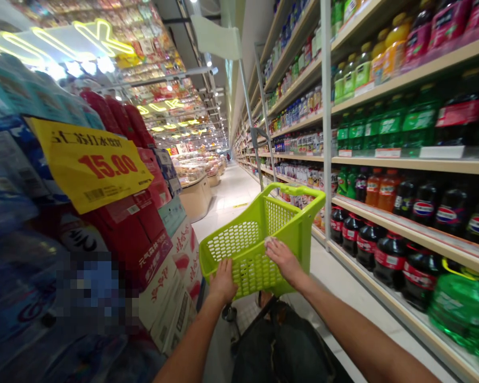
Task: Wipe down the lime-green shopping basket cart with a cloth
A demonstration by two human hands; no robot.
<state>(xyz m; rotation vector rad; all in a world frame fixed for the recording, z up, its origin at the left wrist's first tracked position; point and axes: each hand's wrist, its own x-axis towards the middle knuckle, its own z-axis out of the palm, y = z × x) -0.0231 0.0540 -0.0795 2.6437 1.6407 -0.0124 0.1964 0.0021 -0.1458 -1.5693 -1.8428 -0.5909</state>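
A lime-green plastic shopping cart with perforated sides stands in the aisle in front of me, turned sideways. Its basket shows nothing inside. My left hand grips the near rim toward the left end, fingers hooked over the edge. Further right along that rim, my right hand is closed over the edge. A small whitish crumpled thing, perhaps a tissue, shows at its fingertips. The cart's handle points away to the upper right.
Shelves of bottled drinks line the right side. On the left, stacked drink cartons carry a yellow price sign reading 15.00. A metal ladder frame stands beyond the cart. The pale tiled aisle runs ahead past display bins.
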